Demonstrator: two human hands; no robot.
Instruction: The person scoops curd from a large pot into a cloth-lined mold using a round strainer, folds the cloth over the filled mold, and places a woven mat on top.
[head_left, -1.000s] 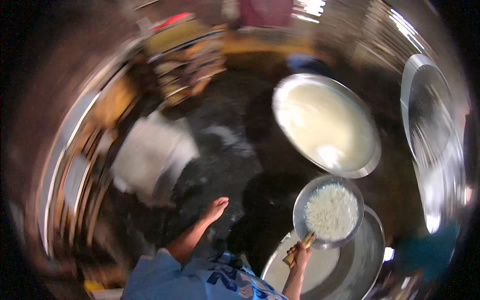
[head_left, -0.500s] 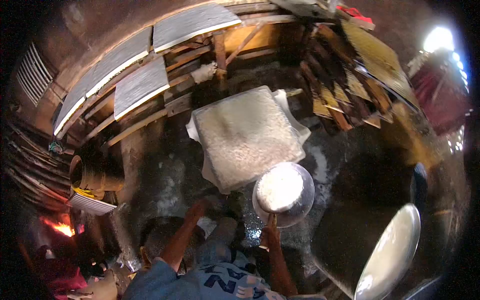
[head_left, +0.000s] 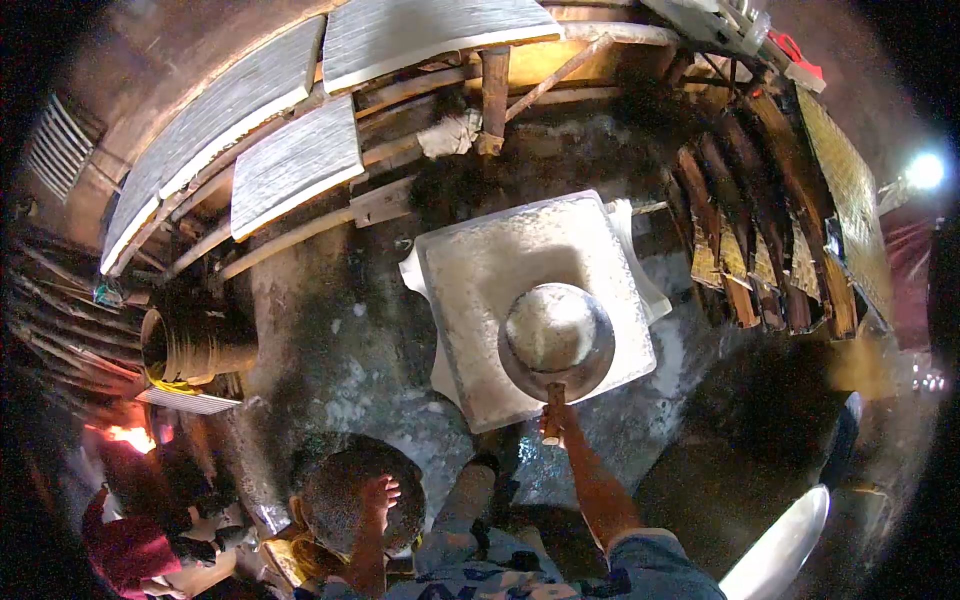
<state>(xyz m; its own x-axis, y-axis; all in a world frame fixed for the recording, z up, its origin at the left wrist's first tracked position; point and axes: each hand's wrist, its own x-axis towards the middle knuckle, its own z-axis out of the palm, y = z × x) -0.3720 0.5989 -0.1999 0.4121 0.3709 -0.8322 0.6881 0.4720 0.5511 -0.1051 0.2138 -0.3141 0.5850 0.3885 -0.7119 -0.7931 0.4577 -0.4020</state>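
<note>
My right hand [head_left: 556,425] is closed round the wooden handle [head_left: 553,410] of a wide, round metal pan-like ladle [head_left: 603,365]. A whitish content shows inside the ladle, which is over the near part of a square, white-coated slab [head_left: 480,270]. Whether the ladle touches the slab I cannot tell. Pale cloth [head_left: 648,295] sticks out from under the slab's edges. My left hand [head_left: 380,495] holds nothing, its fingers loosely apart, above a dark round vessel or stool top [head_left: 340,480] beside my leg.
Grey-white boards [head_left: 420,40] rest on a wooden rack along the far wall. Slanted wooden planks [head_left: 770,220] lean at right. A large pale basin [head_left: 785,545] stands at lower right. At left are a fire [head_left: 132,438], a barrel [head_left: 200,345] and a person in red [head_left: 130,555].
My right hand has moved the ladle forward from the slab's near edge to over it. My left hand has drawn back toward my body. The view has shifted a little.
</note>
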